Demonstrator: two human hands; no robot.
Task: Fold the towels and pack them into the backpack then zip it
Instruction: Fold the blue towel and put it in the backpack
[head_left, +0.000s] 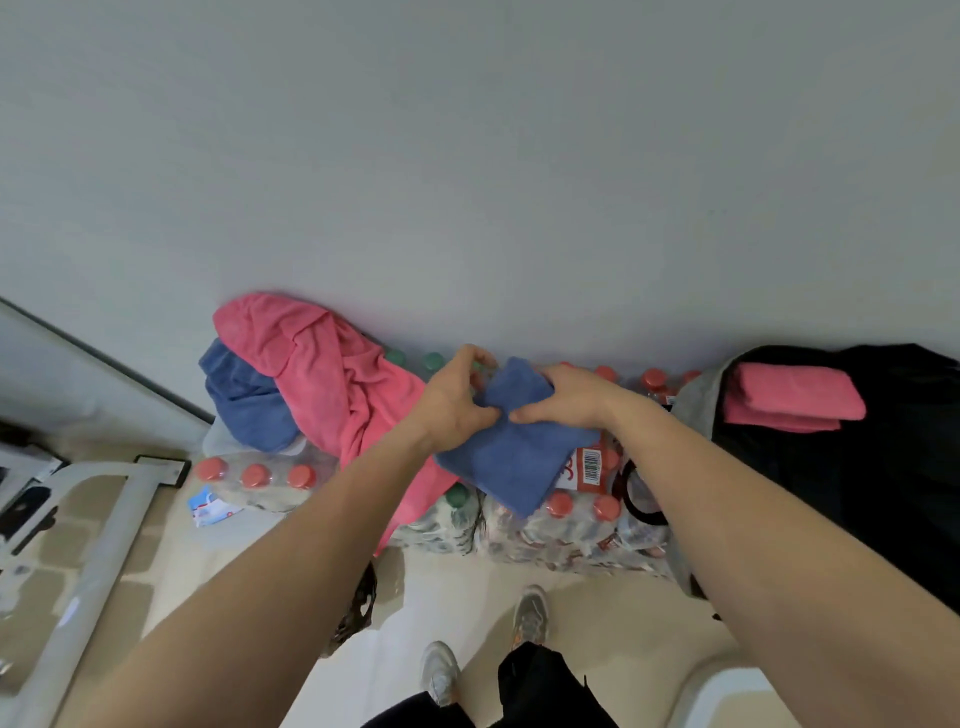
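stacked bottle packs (519, 525) are carrying everything; both hands' fingers (488, 413) are pinching the blue towel (511, 457); its loose hanging end is risking unfolding

backpack (831, 493) cut off right, bottles (558, 504) part-covered

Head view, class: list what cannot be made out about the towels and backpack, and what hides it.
All in the head view:
The backpack: right edge cuts it off; zip not visible.
The second blue towel: partly under the loose pink towel.
The held blue towel: left hand and right hand cover its middle.
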